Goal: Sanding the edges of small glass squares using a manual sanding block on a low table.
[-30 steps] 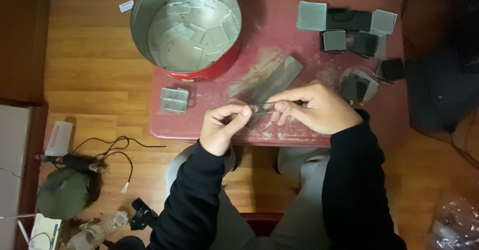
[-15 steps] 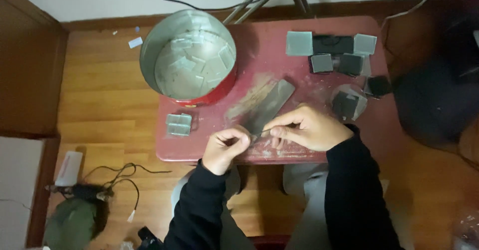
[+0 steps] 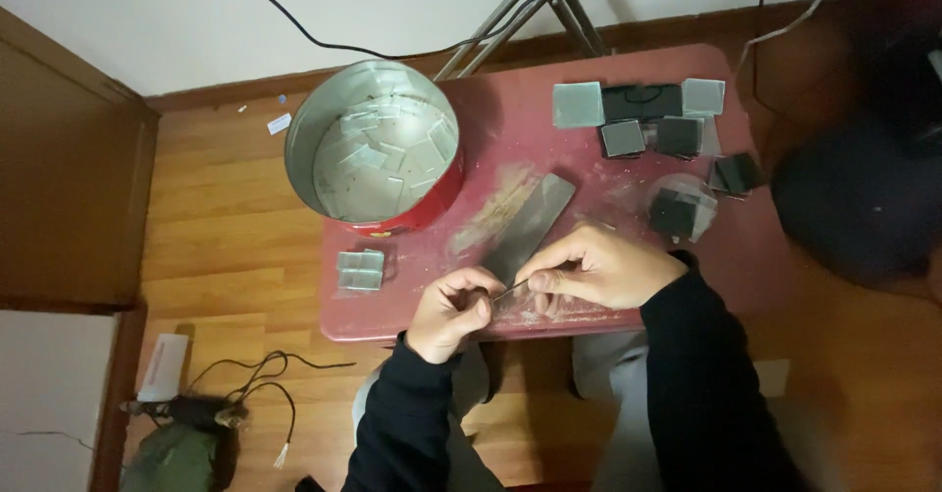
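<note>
My left hand point(image 3: 453, 311) and my right hand point(image 3: 596, 267) meet over the front edge of a small red table point(image 3: 687, 276). Together they pinch a thin, flat, dark piece point(image 3: 507, 291) held edge-on between the fingertips. Just behind the hands lies a long dark grey slab point(image 3: 528, 227) set diagonally on the tabletop, with pale scuff marks around it. Both arms wear black sleeves.
A round metal tin point(image 3: 378, 149) with red sides holds several pale squares at the table's back left. Small glass-like squares point(image 3: 360, 269) lie left of the hands. Grey and black squares point(image 3: 643, 119) sit at the back right. Cables point(image 3: 257, 374) trail on the wooden floor.
The view has tilted up and back, now showing the wall and skirting. Both hands stay together at the table's front edge, still pinching the thin piece.
</note>
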